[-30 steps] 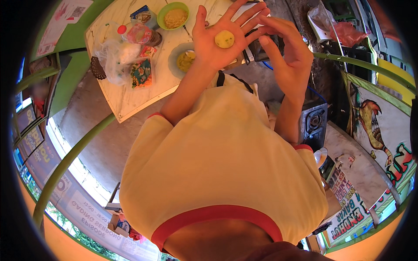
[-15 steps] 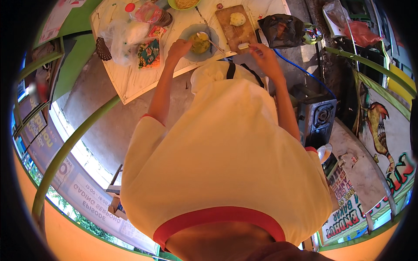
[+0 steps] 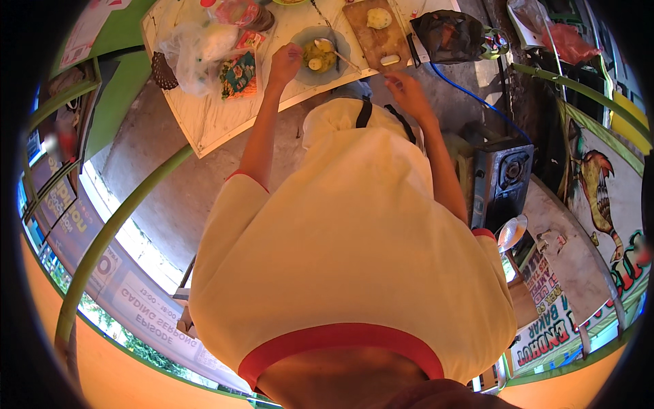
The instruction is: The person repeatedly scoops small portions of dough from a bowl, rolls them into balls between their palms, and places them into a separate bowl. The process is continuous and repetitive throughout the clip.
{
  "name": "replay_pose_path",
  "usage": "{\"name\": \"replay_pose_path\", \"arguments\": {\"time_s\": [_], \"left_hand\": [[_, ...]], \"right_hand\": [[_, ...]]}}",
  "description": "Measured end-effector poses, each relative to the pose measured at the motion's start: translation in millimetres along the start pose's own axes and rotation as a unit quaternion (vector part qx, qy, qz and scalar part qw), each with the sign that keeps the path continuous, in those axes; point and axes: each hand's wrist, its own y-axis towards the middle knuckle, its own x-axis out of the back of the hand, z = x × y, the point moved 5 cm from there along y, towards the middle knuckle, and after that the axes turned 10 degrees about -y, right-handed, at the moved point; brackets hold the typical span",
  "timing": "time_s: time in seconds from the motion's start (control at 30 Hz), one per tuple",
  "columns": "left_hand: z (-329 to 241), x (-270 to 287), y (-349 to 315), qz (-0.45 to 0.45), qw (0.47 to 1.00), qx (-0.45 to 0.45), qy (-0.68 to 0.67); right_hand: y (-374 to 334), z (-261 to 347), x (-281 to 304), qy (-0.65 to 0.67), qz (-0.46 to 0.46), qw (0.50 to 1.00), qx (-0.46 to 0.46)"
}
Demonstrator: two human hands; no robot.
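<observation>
- Where the view is nearest, a yellow shirt [image 3: 347, 252] with red trim fills the middle, and 2 bare forearms reach away from it toward the table [image 3: 211, 126].
- To the right, apart from the table, stands a gas stove [image 3: 507, 177] with 1 burner showing; a blue hose [image 3: 470, 95] runs between the 2.
- Right hand [image 3: 409, 94]: just off the near end of the cutting board, fingers bent and slightly apart, with nothing seen between them.
- Left hand [image 3: 286, 63]: at the left side of the bowl, fingers curled close together; I cannot tell whether they grip anything or touch the rim.
- Between the hands and a little farther, the grey bowl [image 3: 344, 51] holds a yellow mixture [image 3: 310, 53]; a spoon [image 3: 325, 46] lies in it, handle over the near right rim.
- On the wooden cutting board [image 3: 364, 31], 1 small yellow piece [image 3: 390, 59] rests at the near end and 1 round yellow patty [image 3: 379, 18] at the far end, well apart.
- Left of the bowl lie a green packet [image 3: 238, 75] and a clear plastic bag [image 3: 194, 54].
- Right of the board sits a black plastic bag [image 3: 446, 35].
- Farthest, a green bowl [image 3: 289, 1] barely shows.
</observation>
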Motion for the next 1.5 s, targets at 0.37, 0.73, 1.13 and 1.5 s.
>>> {"name": "replay_pose_path", "arguments": {"time_s": [0.37, 0.73, 1.13, 1.5], "left_hand": [[-27, 56, -78, -0.071, 0.996, 0.059, 0.008], [1, 6, -119, 0.006, 0.99, 0.128, -0.066], [24, 25, -138, 0.002, 0.989, 0.131, -0.063], [17, 32, -130, 0.015, 0.99, 0.127, -0.066]], "right_hand": [[13, -7, -46, 0.04, -0.076, 0.995, -0.044], [95, -19, -116, -0.067, -0.053, 0.993, -0.087], [54, 37, -84, -0.07, -0.075, 0.994, 0.045], [82, 11, -98, -0.042, -0.086, 0.995, 0.036]]}}
